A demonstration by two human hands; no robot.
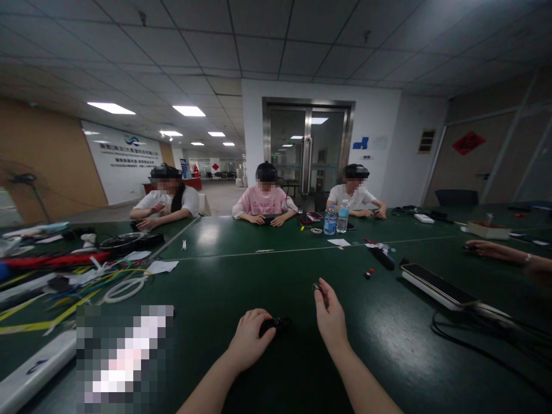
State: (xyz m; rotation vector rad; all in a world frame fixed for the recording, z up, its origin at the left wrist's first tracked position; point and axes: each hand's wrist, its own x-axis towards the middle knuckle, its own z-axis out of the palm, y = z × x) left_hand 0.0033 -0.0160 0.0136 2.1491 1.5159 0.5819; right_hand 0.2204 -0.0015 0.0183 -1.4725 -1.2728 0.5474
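On the dark green table point(224, 276), my left hand point(251, 338) is closed around a small black object point(279, 325), whose far end sticks out to the right of my fingers; its kind is too dark to make out. My right hand point(331, 315) is raised a little to the right of it. Between its thumb and fingertips it pinches a small dark piece point(317, 287), too small to name. The two hands are apart, and so are the things they hold.
Left lie coiled white cable point(125, 290), a white paper point(163, 267) and a long white box point(38, 371). Right are a thick phone-like device point(440, 286), black cables point(457, 339) and another person's hand point(485, 248). Across the table sit several people near two water bottles point(330, 221).
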